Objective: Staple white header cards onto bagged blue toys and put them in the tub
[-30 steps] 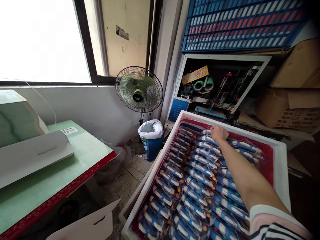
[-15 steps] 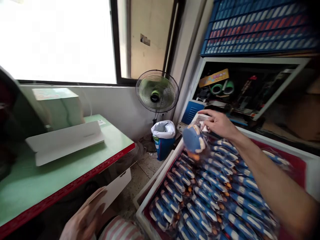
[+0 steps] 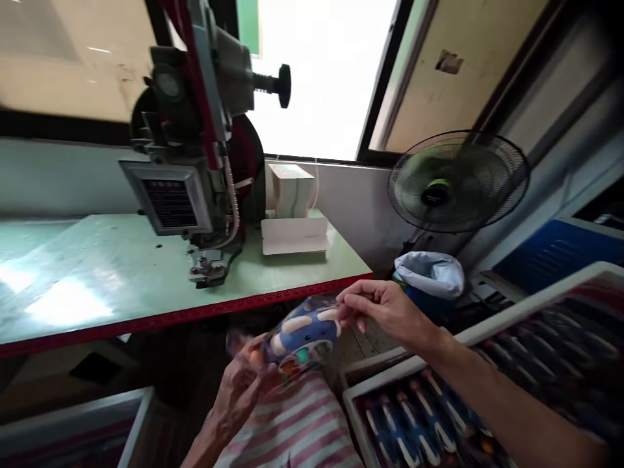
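Note:
A blue toy with cream ear shapes and a small face [image 3: 307, 335], wrapped in clear plastic, is tilted above my striped lap. Its lower left end is gripped by my left hand [image 3: 238, 383], with fingers curled round the wrapping. At the upper right end, my right hand [image 3: 385, 312] pinches the plastic between thumb and fingers. Orange and green round parts show along the toy's lower side. No white card can be seen in my left hand, and part of what it holds is hidden by the fingers.
A sewing-type machine [image 3: 195, 149] stands on the green table [image 3: 131, 260]. An unfolded white card [image 3: 295, 237] lies by a stack of printed cards [image 3: 292, 192]. A white-rimmed crate [image 3: 361, 390] of similar toys is at right, with a fan [image 3: 458, 182] and lined bin [image 3: 431, 276] behind.
My right hand has brought a bagged toy from the crate to my lap, where my left hand also grips it. The white card in my left hand no longer shows. The view has swung left.

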The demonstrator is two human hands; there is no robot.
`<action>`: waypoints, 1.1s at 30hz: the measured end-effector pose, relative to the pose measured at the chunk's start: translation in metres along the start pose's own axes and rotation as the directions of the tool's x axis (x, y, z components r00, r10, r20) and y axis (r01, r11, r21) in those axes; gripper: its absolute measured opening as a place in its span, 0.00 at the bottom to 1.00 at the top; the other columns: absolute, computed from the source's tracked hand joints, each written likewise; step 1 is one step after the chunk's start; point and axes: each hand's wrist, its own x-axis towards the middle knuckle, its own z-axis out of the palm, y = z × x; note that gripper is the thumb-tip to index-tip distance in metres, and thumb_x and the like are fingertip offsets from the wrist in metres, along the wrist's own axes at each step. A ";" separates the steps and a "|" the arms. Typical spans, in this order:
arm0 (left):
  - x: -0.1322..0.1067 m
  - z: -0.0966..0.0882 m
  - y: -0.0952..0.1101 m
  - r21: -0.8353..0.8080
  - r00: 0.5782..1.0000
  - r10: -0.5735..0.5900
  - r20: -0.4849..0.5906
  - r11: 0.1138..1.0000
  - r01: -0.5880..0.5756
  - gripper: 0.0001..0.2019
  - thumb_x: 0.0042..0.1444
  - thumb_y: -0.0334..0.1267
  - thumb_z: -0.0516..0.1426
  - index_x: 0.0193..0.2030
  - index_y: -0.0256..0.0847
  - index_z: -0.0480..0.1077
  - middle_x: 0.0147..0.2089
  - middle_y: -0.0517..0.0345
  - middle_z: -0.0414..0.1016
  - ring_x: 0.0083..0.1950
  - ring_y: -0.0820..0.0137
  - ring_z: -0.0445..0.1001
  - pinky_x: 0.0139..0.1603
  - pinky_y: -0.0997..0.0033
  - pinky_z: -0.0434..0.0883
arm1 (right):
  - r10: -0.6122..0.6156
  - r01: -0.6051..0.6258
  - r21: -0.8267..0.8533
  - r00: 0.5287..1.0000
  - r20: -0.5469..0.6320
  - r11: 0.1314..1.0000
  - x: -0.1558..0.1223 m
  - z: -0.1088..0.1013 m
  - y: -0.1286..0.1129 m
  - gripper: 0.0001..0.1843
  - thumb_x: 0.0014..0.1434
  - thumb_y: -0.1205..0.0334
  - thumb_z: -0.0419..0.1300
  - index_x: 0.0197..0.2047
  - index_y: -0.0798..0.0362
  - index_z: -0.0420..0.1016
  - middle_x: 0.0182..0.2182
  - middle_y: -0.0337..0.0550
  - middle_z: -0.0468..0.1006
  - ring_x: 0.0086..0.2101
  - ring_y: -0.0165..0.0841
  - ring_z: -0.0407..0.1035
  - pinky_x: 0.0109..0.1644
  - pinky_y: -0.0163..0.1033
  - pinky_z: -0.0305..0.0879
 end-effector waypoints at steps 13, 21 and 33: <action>-0.030 -0.039 -0.032 -0.294 0.959 -0.275 -0.068 0.924 0.244 0.24 0.55 0.60 0.62 0.31 0.37 0.77 0.29 0.57 0.76 0.31 0.67 0.74 0.33 0.73 0.74 | -0.265 0.204 -0.204 0.903 -0.339 0.957 0.040 0.083 0.073 0.21 0.67 0.41 0.57 0.30 0.47 0.71 0.28 0.41 0.73 0.29 0.36 0.69 0.33 0.40 0.67; -0.039 -0.048 -0.052 -0.436 0.917 -0.363 -0.167 0.861 0.262 0.24 0.59 0.60 0.60 0.28 0.38 0.74 0.23 0.61 0.72 0.24 0.72 0.68 0.25 0.77 0.65 | -0.335 0.123 -0.394 0.777 -0.533 0.911 0.050 0.137 0.115 0.24 0.70 0.41 0.52 0.32 0.50 0.70 0.18 0.35 0.69 0.19 0.31 0.64 0.27 0.35 0.57; -0.048 -0.090 -0.084 -0.225 0.812 -0.331 -0.481 0.941 0.251 0.26 0.59 0.62 0.58 0.39 0.39 0.82 0.39 0.52 0.83 0.38 0.61 0.77 0.35 0.73 0.71 | -0.331 0.122 -0.430 0.827 -0.454 0.895 0.053 0.182 0.148 0.22 0.73 0.45 0.49 0.37 0.49 0.75 0.23 0.44 0.77 0.22 0.37 0.70 0.29 0.39 0.57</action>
